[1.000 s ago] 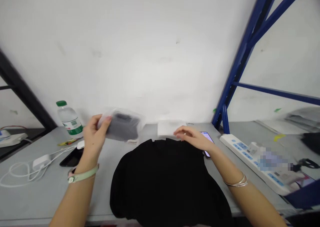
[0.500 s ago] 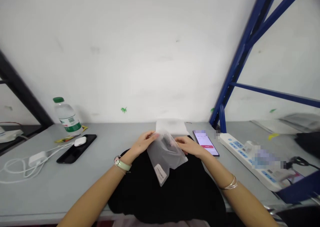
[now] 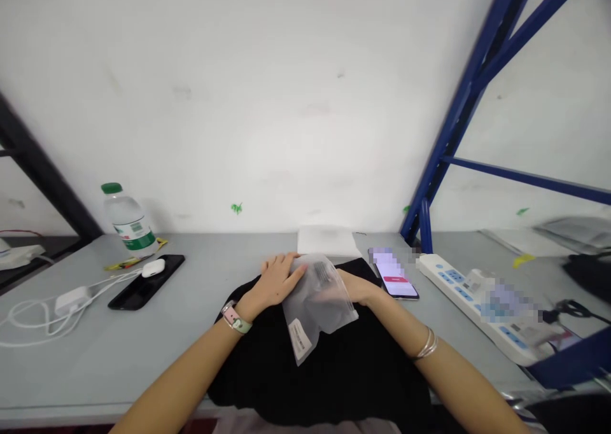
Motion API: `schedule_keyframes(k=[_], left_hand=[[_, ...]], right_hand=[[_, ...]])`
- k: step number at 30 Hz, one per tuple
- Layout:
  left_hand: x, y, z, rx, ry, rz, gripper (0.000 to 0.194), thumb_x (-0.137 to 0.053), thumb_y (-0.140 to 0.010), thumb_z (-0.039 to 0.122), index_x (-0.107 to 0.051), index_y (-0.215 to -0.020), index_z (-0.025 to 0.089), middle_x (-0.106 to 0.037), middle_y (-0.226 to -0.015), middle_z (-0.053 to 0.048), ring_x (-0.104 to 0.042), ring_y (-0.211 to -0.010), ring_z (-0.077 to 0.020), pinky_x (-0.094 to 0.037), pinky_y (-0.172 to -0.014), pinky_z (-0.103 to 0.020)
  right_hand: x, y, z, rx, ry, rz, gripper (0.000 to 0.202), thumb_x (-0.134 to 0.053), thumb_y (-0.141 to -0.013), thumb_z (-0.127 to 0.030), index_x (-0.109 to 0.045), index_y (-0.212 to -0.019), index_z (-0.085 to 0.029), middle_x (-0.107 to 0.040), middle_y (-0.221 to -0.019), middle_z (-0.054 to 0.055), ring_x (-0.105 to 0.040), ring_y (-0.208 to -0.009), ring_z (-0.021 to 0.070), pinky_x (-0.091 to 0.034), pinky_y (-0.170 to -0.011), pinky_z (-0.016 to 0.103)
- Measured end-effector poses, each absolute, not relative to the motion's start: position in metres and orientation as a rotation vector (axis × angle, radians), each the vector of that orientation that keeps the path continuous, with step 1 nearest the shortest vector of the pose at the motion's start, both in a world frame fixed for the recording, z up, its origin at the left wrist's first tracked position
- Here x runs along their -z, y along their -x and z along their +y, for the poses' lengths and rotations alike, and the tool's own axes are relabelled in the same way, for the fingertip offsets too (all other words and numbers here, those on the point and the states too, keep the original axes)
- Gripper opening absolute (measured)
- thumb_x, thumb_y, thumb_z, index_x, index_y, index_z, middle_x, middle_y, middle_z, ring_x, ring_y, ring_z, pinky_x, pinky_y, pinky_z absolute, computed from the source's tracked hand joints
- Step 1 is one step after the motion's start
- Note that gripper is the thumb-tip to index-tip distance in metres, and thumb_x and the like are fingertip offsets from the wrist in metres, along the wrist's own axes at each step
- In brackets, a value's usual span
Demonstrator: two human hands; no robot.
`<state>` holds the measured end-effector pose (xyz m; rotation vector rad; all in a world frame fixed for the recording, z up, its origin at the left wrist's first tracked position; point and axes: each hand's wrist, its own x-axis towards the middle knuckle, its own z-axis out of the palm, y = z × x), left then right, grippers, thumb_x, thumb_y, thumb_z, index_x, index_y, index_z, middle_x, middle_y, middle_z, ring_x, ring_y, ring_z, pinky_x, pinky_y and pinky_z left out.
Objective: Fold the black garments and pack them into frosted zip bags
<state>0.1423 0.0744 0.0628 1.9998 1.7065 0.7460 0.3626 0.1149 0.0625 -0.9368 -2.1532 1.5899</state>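
Note:
A frosted clear zip bag (image 3: 317,313) with a white barcode label lies over a black cloth (image 3: 329,383) at the front middle. My left hand (image 3: 277,280), fingers spread, rests at the bag's upper left, its thumb against the bag. My right hand (image 3: 351,287) reaches in at the bag's right side; its fingers are behind or inside the cloudy plastic, and their pose is too blurred to make out. Behind the bag lies a white sheet or packet (image 3: 327,240).
A phone (image 3: 394,273) with a lit screen and a white power strip (image 3: 477,310) lie to the right. On the left are a black phone (image 3: 146,284), an earbud case (image 3: 153,268), a charger with cables (image 3: 71,300) and a water bottle (image 3: 131,224). A blue metal frame (image 3: 446,128) rises at right.
My left hand has spread its fingers and moved slightly left, flatter over the bag's edge. My right hand has moved left, its fingers now behind or inside the plastic. The bag's labelled corner has swung left.

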Motion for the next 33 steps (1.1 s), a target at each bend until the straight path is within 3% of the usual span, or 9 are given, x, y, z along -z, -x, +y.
schedule_keyframes(k=[4,10,14,19,22,28,33], left_hand=[[-0.075,-0.131,0.077,-0.736,-1.846,1.599,0.061,-0.027,-0.095,0.066,-0.067,-0.115,0.023,-0.066,-0.120,-0.009,-0.052,-0.117,-0.0320,-0.033,-0.105,-0.046],[-0.090,-0.106,0.078,-0.773,-1.569,1.379,0.049,-0.058,-0.082,0.064,-0.073,-0.101,0.022,-0.072,-0.106,-0.006,-0.063,-0.101,-0.0271,-0.047,-0.087,-0.035],[-0.088,-0.103,0.082,-0.863,-1.381,1.237,0.047,-0.070,-0.071,0.063,-0.069,-0.082,0.017,-0.070,-0.083,-0.005,-0.064,-0.080,-0.0207,-0.050,-0.077,-0.034],[-0.086,-0.102,0.090,-1.019,-1.225,1.182,0.047,-0.082,-0.061,0.056,-0.057,-0.068,0.017,-0.062,-0.070,-0.001,-0.059,-0.070,-0.0153,-0.050,-0.073,-0.031],[-0.085,-0.099,0.091,-1.111,-1.202,1.202,0.047,-0.082,-0.062,0.054,-0.052,-0.069,0.018,-0.058,-0.070,0.002,-0.057,-0.069,-0.0124,-0.049,-0.068,-0.027],[-0.079,-0.102,0.096,-1.265,-1.289,1.301,0.042,-0.072,-0.075,0.056,-0.050,-0.083,0.021,-0.054,-0.072,0.005,-0.056,-0.062,-0.0096,-0.044,-0.050,-0.018],[-0.075,-0.127,0.130,-1.391,-1.319,1.432,0.031,-0.059,-0.091,0.049,-0.051,-0.100,0.020,-0.055,-0.077,0.005,-0.061,-0.063,-0.0106,-0.055,-0.059,-0.025]], right_hand=[[-0.067,-0.369,0.112,-1.610,0.868,-2.120,0.030,-0.076,-0.073,-0.037,-0.074,-0.095,-0.016,-0.074,-0.097,0.006,-0.068,-0.092,0.0265,-0.056,-0.084,0.039],[-0.076,-0.380,0.115,-1.552,0.829,-1.981,0.024,-0.070,-0.073,-0.028,-0.073,-0.095,-0.019,-0.073,-0.096,0.004,-0.067,-0.088,0.0235,-0.054,-0.078,0.034],[-0.083,-0.386,0.117,-1.513,0.920,-1.880,0.021,-0.067,-0.069,-0.022,-0.074,-0.089,-0.020,-0.073,-0.088,0.002,-0.066,-0.083,0.0228,-0.052,-0.070,0.031],[-0.082,-0.391,0.122,-1.504,1.032,-1.547,0.023,-0.071,-0.064,-0.020,-0.075,-0.087,-0.017,-0.074,-0.083,0.002,-0.066,-0.080,0.0222,-0.050,-0.064,0.028],[-0.078,-0.393,0.130,-1.456,1.131,-1.217,0.018,-0.072,-0.061,-0.021,-0.072,-0.078,-0.015,-0.070,-0.067,0.002,-0.063,-0.064,0.0191,-0.046,-0.052,0.026],[-0.082,-0.408,0.151,-1.192,1.106,-0.720,0.018,-0.068,-0.068,-0.033,-0.064,-0.081,-0.021,-0.060,-0.063,-0.005,-0.055,-0.055,0.0112,-0.038,-0.041,0.018],[-0.091,-0.429,0.159,-1.095,0.996,-0.491,0.015,-0.065,-0.071,-0.032,-0.054,-0.069,-0.022,-0.040,-0.049,-0.009,-0.031,-0.039,0.0064,-0.022,-0.032,0.018]])
